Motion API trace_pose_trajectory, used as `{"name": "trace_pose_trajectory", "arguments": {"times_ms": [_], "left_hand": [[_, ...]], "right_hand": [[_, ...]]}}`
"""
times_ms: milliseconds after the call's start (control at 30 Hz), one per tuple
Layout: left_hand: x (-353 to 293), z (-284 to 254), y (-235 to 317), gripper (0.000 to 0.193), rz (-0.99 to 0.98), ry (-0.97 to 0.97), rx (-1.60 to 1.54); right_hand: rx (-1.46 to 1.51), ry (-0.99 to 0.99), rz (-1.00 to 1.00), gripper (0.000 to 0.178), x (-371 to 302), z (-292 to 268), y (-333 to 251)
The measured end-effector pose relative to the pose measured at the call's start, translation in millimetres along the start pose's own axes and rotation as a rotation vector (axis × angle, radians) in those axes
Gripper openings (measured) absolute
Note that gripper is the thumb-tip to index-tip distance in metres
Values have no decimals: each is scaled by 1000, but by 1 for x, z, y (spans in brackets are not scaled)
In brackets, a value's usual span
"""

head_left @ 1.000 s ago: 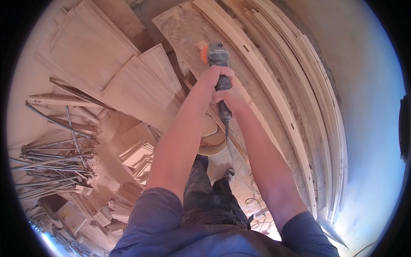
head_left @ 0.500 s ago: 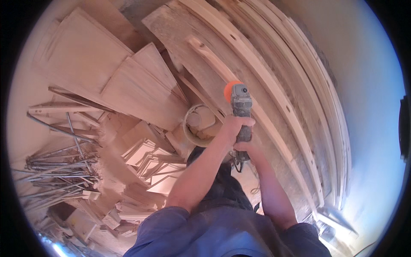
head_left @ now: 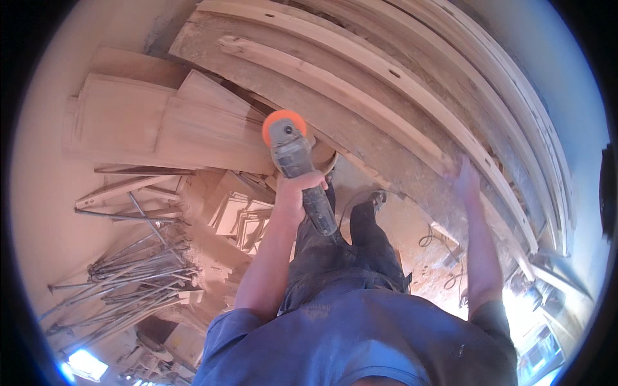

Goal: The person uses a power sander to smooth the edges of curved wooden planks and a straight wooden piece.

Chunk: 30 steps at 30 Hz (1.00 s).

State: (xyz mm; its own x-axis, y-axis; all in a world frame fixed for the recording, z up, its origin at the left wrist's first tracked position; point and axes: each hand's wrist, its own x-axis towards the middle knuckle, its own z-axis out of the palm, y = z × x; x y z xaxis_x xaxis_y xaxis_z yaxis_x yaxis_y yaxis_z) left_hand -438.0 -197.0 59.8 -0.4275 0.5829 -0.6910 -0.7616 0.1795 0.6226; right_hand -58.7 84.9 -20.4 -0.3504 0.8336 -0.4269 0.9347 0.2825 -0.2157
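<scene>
My left hand (head_left: 297, 191) is wrapped round the dark body of a grey angle grinder (head_left: 295, 158) and holds it out in front of my legs. A round orange disc (head_left: 275, 120) sits at the grinder's far end. To the right, my right hand (head_left: 466, 181) reaches to a long pale wooden strip (head_left: 335, 84), at its nearer right part. Motion blurs its fingers, and whether they grip the wood does not show. The strip lies along a broad, worn plank (head_left: 380, 143).
Longer beams with slots (head_left: 360, 53) lie beyond the strip, beside the wall. Stacked flat panels (head_left: 125, 116) are at the left. Below them are metal rods (head_left: 129, 276) and a pile of thin boards (head_left: 241, 219). A cable (head_left: 425, 241) loops by the plank.
My right hand has let go of the grinder and moved right to the wooden strip. My left hand has carried the grinder leftward, away from the strip. The view has turned.
</scene>
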Motion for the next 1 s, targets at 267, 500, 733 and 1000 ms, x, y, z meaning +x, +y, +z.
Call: {"name": "trace_pose_trajectory", "arguments": {"times_ms": [267, 500, 733, 1000], "left_hand": [[-8, 21, -25, 23, -59, -7, -182], [2, 15, -27, 26, -100, -75, -92], [15, 49, -37, 20, -146, -95, 110], [94, 62, -37, 16, -158, -121, 58]], "right_hand": [[-42, 153, -134, 71, -21, 2, 10], [-148, 147, -41, 48, -35, 22, 35], [-204, 322, 37, 66, -83, 45, 62], [1616, -593, 208, 44, -72, 63, -256]]}}
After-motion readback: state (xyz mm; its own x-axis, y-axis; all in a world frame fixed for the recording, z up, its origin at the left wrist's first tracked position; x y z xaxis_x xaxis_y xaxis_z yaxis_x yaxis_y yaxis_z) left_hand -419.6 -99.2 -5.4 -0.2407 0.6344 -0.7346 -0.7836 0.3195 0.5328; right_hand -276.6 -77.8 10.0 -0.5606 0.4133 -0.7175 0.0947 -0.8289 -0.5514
